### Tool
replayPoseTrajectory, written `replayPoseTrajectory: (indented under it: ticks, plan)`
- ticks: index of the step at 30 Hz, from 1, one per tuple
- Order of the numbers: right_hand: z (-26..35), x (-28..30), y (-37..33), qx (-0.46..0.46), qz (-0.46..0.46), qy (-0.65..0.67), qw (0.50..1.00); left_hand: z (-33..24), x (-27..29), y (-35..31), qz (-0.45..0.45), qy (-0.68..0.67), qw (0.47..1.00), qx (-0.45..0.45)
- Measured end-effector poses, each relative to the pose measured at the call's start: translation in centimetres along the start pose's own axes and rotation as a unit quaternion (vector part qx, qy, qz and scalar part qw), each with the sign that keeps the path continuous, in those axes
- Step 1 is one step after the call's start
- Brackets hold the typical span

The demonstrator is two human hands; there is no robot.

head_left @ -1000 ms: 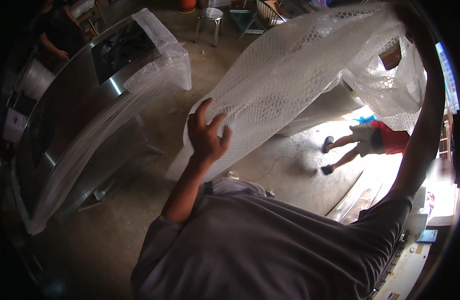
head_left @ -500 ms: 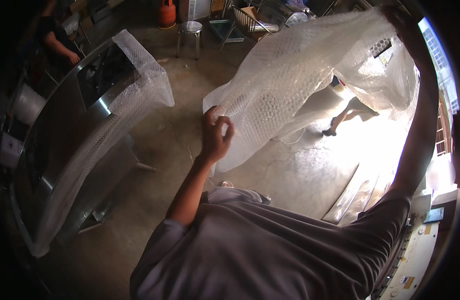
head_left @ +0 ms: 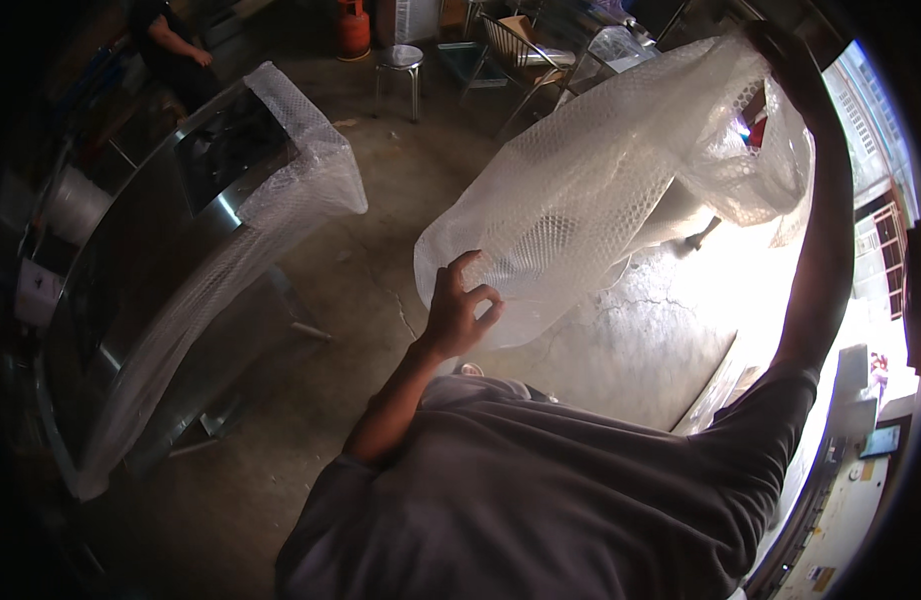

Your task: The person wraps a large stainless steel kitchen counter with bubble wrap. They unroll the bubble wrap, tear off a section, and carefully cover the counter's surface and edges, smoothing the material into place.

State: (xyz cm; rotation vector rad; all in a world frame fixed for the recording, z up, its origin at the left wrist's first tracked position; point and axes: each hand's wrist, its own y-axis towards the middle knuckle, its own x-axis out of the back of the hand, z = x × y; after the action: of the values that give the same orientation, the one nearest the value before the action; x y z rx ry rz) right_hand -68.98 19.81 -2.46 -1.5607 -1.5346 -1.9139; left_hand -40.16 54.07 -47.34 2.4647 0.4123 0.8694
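A large clear sheet of bubble wrap [head_left: 571, 190] hangs in the air in front of me, stretched from upper right to the middle. My left hand [head_left: 463, 312] is at its near left end, fingers curled in a pinch on the edge. Raised high at the far right, my right hand [head_left: 773, 48] is dark and closed around the gathered upper end. To my left stands a long steel unit [head_left: 151, 260] with a dark glass panel [head_left: 231, 145]. More bubble wrap [head_left: 316, 180] covers its right edge and far corner.
Beyond are a round metal stool [head_left: 401, 58], a red gas cylinder [head_left: 354, 30] and a metal chair [head_left: 521, 50]. Another person [head_left: 176, 50] stands past the steel unit. A wrap roll [head_left: 78, 205] lies at the far left. A pale machine [head_left: 841, 510] is at my right.
My left hand has shifted slightly right and nearer to me. The bubble wrap has swung a little lower. The view has turned slightly left, and the walking leg beyond the wrap is mostly hidden.
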Motion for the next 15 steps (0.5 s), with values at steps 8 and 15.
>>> replayPoseTrajectory:
  ticks: [8, 15]
  plan:
    - [11.2, 3.8, 1.6, -0.119, -0.039, -0.029, 0.992, -0.7, -7.6, 5.2, -0.035, 0.079, 0.996, 0.037]
    - [15.1, 7.3, -0.1, -0.072, -0.134, -0.06, 0.987, -2.3, -13.7, 12.6, -0.077, 0.05, 0.995, 0.025]
